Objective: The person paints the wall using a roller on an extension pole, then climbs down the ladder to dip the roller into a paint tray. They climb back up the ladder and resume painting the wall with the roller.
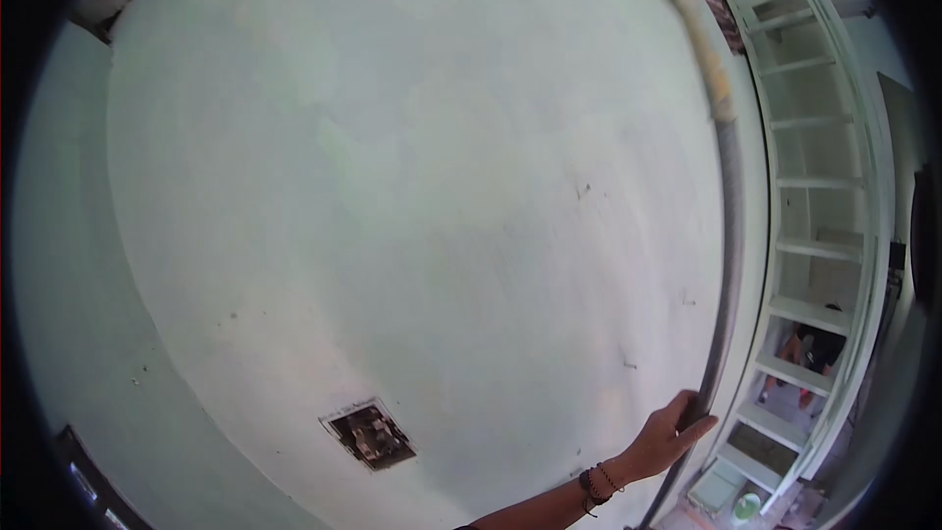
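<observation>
My left hand reaches in from the bottom of the view, with dark bracelets on its wrist. Its fingers are wrapped round a long grey pole, which runs up along the right side of the wall. A yellowish-white paint roller tops the pole, slightly blurred, close to the wall's upper right edge. The pole's lower end leaves the view at the bottom. My right hand does not show.
A pale green and white wall fills most of the view. Low in it is an open square recess. On the right stands a white ladder-like frame; through its rungs part of another person shows. Below is a green-white container.
</observation>
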